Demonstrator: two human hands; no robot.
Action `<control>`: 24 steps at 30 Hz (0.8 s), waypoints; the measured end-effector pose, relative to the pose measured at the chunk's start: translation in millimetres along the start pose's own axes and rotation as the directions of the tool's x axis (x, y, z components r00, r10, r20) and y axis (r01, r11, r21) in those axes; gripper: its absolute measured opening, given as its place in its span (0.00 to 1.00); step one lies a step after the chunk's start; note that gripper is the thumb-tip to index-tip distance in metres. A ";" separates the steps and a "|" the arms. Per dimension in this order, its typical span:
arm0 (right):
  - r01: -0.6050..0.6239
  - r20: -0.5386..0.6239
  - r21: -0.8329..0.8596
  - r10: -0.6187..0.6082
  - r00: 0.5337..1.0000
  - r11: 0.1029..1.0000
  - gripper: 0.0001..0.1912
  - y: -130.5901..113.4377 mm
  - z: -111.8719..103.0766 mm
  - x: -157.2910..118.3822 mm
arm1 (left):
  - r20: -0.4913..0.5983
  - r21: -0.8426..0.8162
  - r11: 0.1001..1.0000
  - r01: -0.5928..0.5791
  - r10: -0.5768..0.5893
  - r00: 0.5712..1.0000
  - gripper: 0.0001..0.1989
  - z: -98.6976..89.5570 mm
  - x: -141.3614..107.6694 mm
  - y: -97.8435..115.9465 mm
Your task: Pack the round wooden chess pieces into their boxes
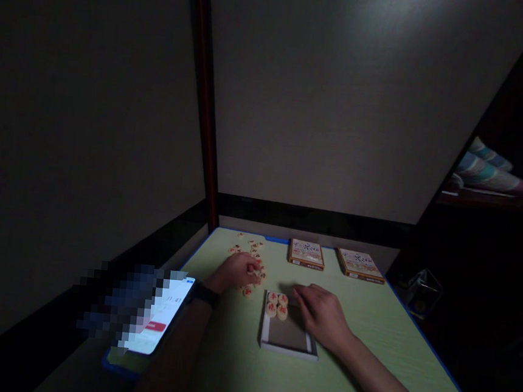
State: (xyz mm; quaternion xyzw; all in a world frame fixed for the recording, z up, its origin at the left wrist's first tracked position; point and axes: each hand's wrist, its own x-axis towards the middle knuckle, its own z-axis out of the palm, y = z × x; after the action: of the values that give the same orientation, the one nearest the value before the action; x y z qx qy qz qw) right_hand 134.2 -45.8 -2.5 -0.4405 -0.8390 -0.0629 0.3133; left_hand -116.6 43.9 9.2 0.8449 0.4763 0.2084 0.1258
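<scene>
The left hand [237, 268] curls at scattered round pieces [247, 292] toward the blue-edged green counter's [380, 353] far-left corner, the right hand [324, 311] beside a shallow grey box's [288, 332] right edge; neither grip can be told. 4 red-marked pale discs [282, 311] occupy its far-left corner.

Between the person's 2 forearms, the surface [246, 371] lies bare up to the near wall of the open box [286, 335]; an approach from the front is free there. Inside, 4 pieces [282, 311] block the far left corner, while the near part offers open floor. The right hand [324, 314] crowds the box's right side, and its forearm bars low passage from the wide bare stretch at right. The left hand [239, 270] covers part of the scattered pieces [247, 292]. At the far edge, 2 closed boxes [306, 253] leave a gap between them, with the wall [323, 116] behind. The phone [166, 313] obstructs the left edge.
</scene>
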 end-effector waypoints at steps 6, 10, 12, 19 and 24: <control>0.008 0.000 -0.004 -0.008 1.000 1.000 0.18 0.3 -0.2 -0.2 | 0.113 0.018 0.999 -0.041 0.039 0.993 0.09 13.1 -1.0 -1.8; 0.010 -0.004 -0.002 -0.010 1.000 1.000 0.19 0.7 0.7 -0.5 | 0.105 0.040 0.999 -0.024 0.020 0.994 0.08 15.5 -1.2 -2.1; 0.006 -0.003 -0.004 -0.006 1.000 1.000 0.19 0.7 0.8 -0.6 | 0.093 0.044 0.999 -0.027 0.023 0.995 0.07 15.1 -1.0 -0.8; -0.001 0.017 -0.011 0.001 1.000 1.000 0.20 -0.2 -0.2 -0.3 | 0.073 -0.008 1.000 -0.030 0.030 0.997 0.04 3.0 -2.3 3.3; 0.005 0.029 -0.013 -0.005 1.000 1.000 0.20 -1.6 -2.0 0.5 | 0.113 -0.050 0.999 0.014 -0.008 0.994 0.05 -1.0 -4.3 3.0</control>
State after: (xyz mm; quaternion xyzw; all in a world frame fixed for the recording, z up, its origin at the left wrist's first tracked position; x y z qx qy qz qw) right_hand 133.6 -47.2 -0.3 -0.4414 -0.8441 -0.0627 0.2980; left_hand -116.8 38.7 10.2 0.8492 0.4678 0.1716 0.1749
